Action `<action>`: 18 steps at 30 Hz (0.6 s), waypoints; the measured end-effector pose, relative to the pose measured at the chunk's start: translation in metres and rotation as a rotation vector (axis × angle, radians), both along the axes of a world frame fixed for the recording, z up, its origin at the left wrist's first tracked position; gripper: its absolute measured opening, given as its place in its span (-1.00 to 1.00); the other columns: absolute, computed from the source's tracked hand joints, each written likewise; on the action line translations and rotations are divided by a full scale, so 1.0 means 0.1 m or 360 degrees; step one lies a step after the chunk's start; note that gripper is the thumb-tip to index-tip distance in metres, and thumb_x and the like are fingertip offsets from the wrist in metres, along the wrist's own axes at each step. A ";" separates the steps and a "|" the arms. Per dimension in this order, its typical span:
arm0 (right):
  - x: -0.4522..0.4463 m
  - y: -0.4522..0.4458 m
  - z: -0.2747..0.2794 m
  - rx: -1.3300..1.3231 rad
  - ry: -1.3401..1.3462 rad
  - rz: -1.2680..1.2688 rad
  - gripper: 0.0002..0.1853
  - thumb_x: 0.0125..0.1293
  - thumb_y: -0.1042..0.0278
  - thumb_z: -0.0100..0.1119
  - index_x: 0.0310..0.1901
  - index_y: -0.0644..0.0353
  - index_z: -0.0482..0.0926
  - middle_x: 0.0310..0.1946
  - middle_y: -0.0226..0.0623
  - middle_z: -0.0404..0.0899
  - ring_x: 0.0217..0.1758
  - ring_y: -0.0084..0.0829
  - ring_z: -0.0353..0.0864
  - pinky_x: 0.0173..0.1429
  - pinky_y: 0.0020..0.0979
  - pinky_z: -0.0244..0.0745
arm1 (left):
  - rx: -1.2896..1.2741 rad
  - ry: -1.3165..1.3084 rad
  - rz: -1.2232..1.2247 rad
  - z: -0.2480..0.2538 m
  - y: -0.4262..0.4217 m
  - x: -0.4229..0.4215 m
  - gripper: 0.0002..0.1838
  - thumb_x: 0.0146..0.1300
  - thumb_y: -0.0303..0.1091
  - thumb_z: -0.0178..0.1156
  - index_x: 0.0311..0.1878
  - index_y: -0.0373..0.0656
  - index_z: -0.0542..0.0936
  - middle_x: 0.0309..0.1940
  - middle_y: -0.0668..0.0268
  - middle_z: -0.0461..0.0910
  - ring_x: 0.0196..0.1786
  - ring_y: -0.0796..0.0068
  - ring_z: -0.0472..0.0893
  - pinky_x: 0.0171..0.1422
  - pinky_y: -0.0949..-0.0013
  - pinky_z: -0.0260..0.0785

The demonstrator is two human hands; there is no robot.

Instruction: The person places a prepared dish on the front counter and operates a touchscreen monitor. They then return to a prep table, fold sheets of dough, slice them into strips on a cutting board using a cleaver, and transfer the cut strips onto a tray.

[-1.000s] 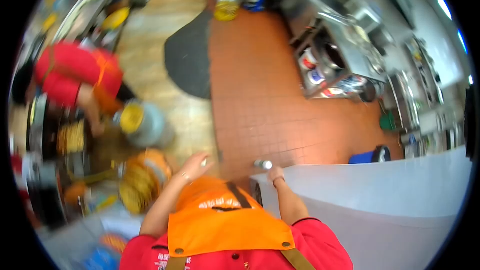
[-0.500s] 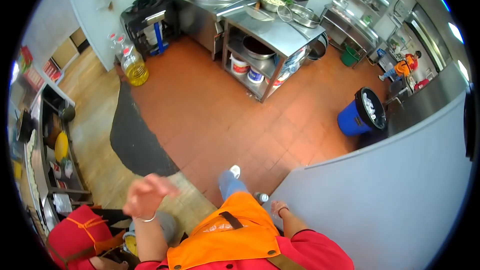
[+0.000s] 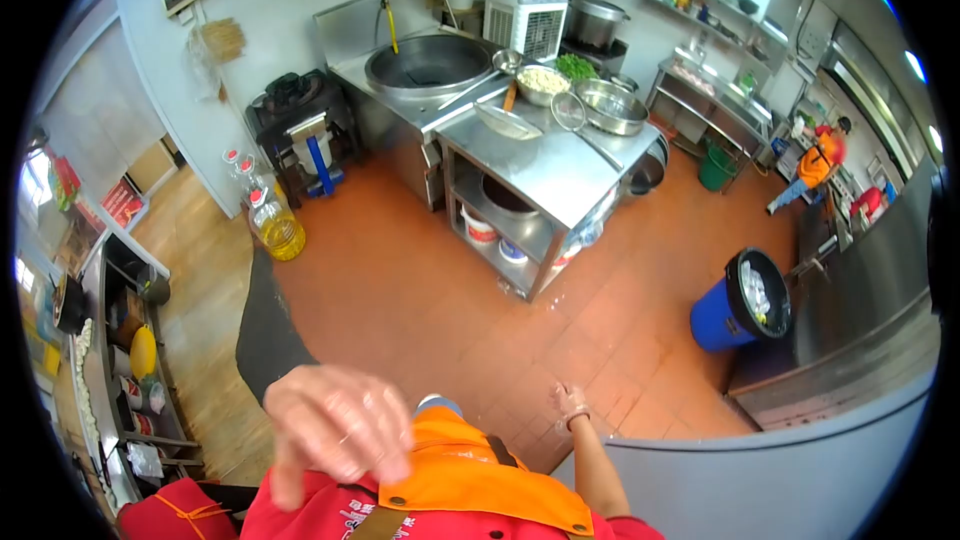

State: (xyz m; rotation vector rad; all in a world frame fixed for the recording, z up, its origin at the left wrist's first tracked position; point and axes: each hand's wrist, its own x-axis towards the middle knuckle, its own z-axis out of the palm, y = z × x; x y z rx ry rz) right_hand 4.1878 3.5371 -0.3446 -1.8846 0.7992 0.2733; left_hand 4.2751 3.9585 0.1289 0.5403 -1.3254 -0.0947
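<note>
My left hand (image 3: 342, 425) is raised in front of my chest with its fingers loosely bent and apart, holding nothing. It hovers beside the orange apron (image 3: 450, 460) over my red top. My right hand (image 3: 570, 405) hangs out to the right above the brown tiled floor, its fingers apart and nothing visible in them; something like a clear glove shows on it. Ahead stands a steel worktable (image 3: 560, 165) bearing a bowl of pale chopped food (image 3: 543, 83), a steel pan (image 3: 612, 106), a long-handled strainer (image 3: 569, 112) and a cleaver-like blade (image 3: 508, 122).
A large wok (image 3: 430, 65) adjoins the worktable. Oil bottles (image 3: 275, 225) stand on the floor at left. A blue bin (image 3: 725, 312) and a grey partition (image 3: 740, 480) are at right. One person in orange (image 3: 820, 160) is farther back; another's red cap (image 3: 175, 512) shows at lower left.
I have moved forward past the partition's edge, and my view has tilted up. The worktable and bin look nearer. My left hand has shifted right and down; my right hand has swung forward.
</note>
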 end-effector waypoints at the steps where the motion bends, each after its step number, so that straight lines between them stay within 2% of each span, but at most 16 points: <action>1: 0.09 -0.14 0.02 -0.0279 0.0039 0.0133 -0.59 0.42 0.02 0.01 0.00 0.20 0.62 -0.15 -0.15 0.70 -0.16 -0.24 0.69 -0.16 -0.16 0.56 | -0.0022 0.0001 0.0083 -0.06 -0.17 0.26 -0.55 0.30 -0.09 0.31 -0.01 -0.35 0.58 -0.15 -0.05 0.64 -0.21 0.06 0.70 -0.11 0.12 0.55; 2: 0.19 -0.30 -0.01 -0.0559 0.0077 0.0264 -0.54 0.42 -0.08 -0.02 0.01 0.15 0.64 -0.14 -0.13 0.71 -0.16 -0.18 0.71 -0.16 -0.11 0.56 | -0.0004 0.0057 0.0483 -0.08 -0.38 0.49 -0.55 0.26 -0.12 0.34 -0.01 -0.35 0.58 -0.15 -0.02 0.63 -0.24 0.08 0.70 -0.17 0.15 0.56; 3: 0.25 -0.47 -0.18 -0.0411 0.0073 0.0151 -0.59 0.41 0.00 0.01 -0.01 0.19 0.62 -0.15 -0.14 0.69 -0.16 -0.26 0.68 -0.15 -0.17 0.55 | 0.0011 0.0115 0.0882 -0.10 -0.58 0.75 -0.55 0.23 -0.15 0.37 -0.01 -0.36 0.59 -0.15 0.02 0.62 -0.27 0.10 0.69 -0.24 0.18 0.57; 4: 0.19 -0.64 -0.38 -0.0263 0.0084 0.0029 -0.64 0.41 0.09 0.03 -0.03 0.22 0.59 -0.17 -0.15 0.67 -0.17 -0.34 0.66 -0.15 -0.24 0.55 | 0.0021 -0.0005 0.1238 -0.14 -0.76 1.05 -0.59 0.20 -0.23 0.38 -0.02 -0.32 0.55 -0.16 0.06 0.58 -0.27 0.12 0.69 -0.25 0.18 0.59; 5: 0.11 -0.79 -0.49 -0.0354 0.0217 0.0154 -0.64 0.41 0.09 0.02 -0.04 0.21 0.60 -0.17 -0.16 0.68 -0.17 -0.33 0.66 -0.14 -0.23 0.55 | 0.0025 -0.0204 0.1535 -0.19 -0.90 1.34 -0.62 0.20 -0.27 0.36 -0.03 -0.30 0.52 -0.15 0.05 0.58 -0.28 0.13 0.69 -0.25 0.18 0.60; 7: -0.12 -1.01 -0.64 -0.0794 0.0620 0.0831 -0.65 0.40 0.08 0.02 -0.06 0.19 0.61 -0.16 -0.17 0.68 -0.15 -0.31 0.66 -0.12 -0.22 0.55 | 0.0035 -0.0613 0.2122 -0.26 -1.12 1.83 -0.67 0.22 -0.35 0.32 -0.03 -0.26 0.48 -0.14 0.03 0.57 -0.28 0.15 0.69 -0.25 0.19 0.61; 8: -0.27 -1.08 -0.71 -0.0929 0.0765 0.1129 -0.65 0.40 0.08 0.02 -0.08 0.18 0.62 -0.16 -0.17 0.69 -0.15 -0.30 0.67 -0.11 -0.21 0.56 | 0.0038 -0.0847 0.2243 -0.25 -1.22 2.01 -0.67 0.21 -0.46 0.25 0.00 -0.21 0.40 -0.14 0.03 0.55 -0.28 0.16 0.68 -0.25 0.22 0.63; 11: -0.50 -1.17 -0.65 -0.0917 0.1028 0.1170 -0.66 0.39 0.07 0.01 -0.11 0.15 0.64 -0.16 -0.18 0.70 -0.13 -0.27 0.68 -0.09 -0.19 0.56 | -0.0084 -0.0720 0.2074 -0.35 -1.57 2.58 -0.51 0.33 -0.39 0.10 0.32 -0.11 0.28 -0.01 -0.02 0.46 -0.36 0.18 0.64 -0.36 0.26 0.56; 12: -0.45 -1.19 -0.54 -0.0885 0.1074 0.1066 -0.66 0.39 0.07 0.01 -0.12 0.14 0.65 -0.16 -0.19 0.70 -0.12 -0.26 0.68 -0.08 -0.19 0.57 | -0.0101 -0.0625 0.2009 -0.31 -1.76 2.93 -0.59 0.18 -0.52 0.18 0.11 -0.23 0.36 -0.02 -0.02 0.51 -0.30 0.19 0.69 -0.26 0.26 0.62; 15: -0.15 -1.32 -0.24 -0.0809 0.1168 0.0776 -0.66 0.38 0.06 0.00 -0.16 0.10 0.67 -0.16 -0.20 0.71 -0.10 -0.23 0.69 -0.05 -0.17 0.57 | 0.0012 -0.0375 0.1814 -0.30 -2.46 4.01 -0.55 0.17 -0.55 0.16 0.15 -0.29 0.34 -0.02 -0.04 0.50 -0.31 0.22 0.70 -0.23 0.26 0.60; 16: -0.10 -1.37 -0.19 -0.0797 0.1184 0.0696 -0.66 0.38 0.06 0.00 -0.17 0.09 0.68 -0.16 -0.20 0.71 -0.10 -0.22 0.69 -0.04 -0.16 0.58 | -0.0003 -0.0293 0.1681 -0.31 -2.70 4.24 -0.58 0.25 -0.48 0.13 0.16 -0.37 0.36 -0.07 -0.01 0.54 -0.28 0.25 0.68 -0.19 0.26 0.57; 18: -0.05 -1.46 -0.12 -0.0774 0.1202 0.0564 -0.66 0.38 0.05 -0.01 -0.19 0.07 0.70 -0.16 -0.21 0.72 -0.08 -0.20 0.70 -0.03 -0.15 0.58 | 0.0117 0.0288 0.0871 -0.41 -3.29 4.59 -0.60 0.32 -0.36 0.13 0.15 -0.38 0.39 -0.09 0.00 0.56 -0.26 0.26 0.66 -0.18 0.26 0.55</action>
